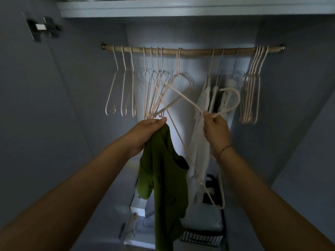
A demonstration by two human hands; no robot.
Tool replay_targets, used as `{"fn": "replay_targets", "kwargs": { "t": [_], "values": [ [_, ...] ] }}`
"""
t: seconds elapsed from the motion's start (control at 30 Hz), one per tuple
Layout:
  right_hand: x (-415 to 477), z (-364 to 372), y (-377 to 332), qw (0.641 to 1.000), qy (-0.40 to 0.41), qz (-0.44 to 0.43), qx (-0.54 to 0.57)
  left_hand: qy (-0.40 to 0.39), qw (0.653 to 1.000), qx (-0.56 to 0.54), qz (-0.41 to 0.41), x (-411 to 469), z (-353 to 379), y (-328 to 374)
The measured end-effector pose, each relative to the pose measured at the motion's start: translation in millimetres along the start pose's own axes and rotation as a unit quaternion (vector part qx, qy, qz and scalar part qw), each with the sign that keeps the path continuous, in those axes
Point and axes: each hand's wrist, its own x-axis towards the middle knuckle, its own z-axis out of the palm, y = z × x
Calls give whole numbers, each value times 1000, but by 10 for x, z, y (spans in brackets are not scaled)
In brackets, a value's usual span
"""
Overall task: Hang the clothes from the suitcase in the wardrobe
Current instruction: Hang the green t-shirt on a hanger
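Observation:
My left hand (146,132) is raised inside the wardrobe and grips the top of a green garment (165,182), which dangles below it. Just to the right, my right hand (215,130) pinches the neck of a pale pink hanger (188,104); its hook curls up to the right and its frame slants down past the green cloth. Above both hands runs a wooden rail (195,51) carrying several empty pink hangers (154,91). White clothes (205,98) hang on the rail behind my right hand.
More empty hangers (251,95) cluster at the rail's right end. A shelf (181,8) sits above the rail. On the wardrobe floor lie a white box (138,205), folded items and a woven basket (201,239). The open door with its hinge (42,28) is at left.

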Motion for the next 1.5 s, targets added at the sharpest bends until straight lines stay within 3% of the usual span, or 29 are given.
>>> {"fn": "replay_targets", "kwargs": {
  "t": [0.13, 0.27, 0.77, 1.07, 1.2, 1.3, 1.5],
  "values": [
    [33, -80, -134, 996, 72, -44, -3, -9, 1000, 14, -1, -40, 26, 8],
    [29, -164, -109, 994, 91, -57, -5, -8, 1000, 16, -1, -23, 77, 0],
    [-75, -378, 182, 989, 127, -15, -79, -14, 999, 19, -21, 126, 196, -106],
    [-92, -586, 262, 972, 194, 2, -134, -39, 999, 24, -20, 231, 313, -138],
    [-144, -669, 230, 976, 209, -55, -35, -51, 998, 30, -16, 256, 397, -128],
    [-147, -724, 96, 977, 157, -90, 112, -63, 997, 45, -7, 255, 438, -90],
    [-3, -655, -236, 954, 79, -100, 271, -80, 992, 96, 23, 198, 469, 35]
  ]
}}
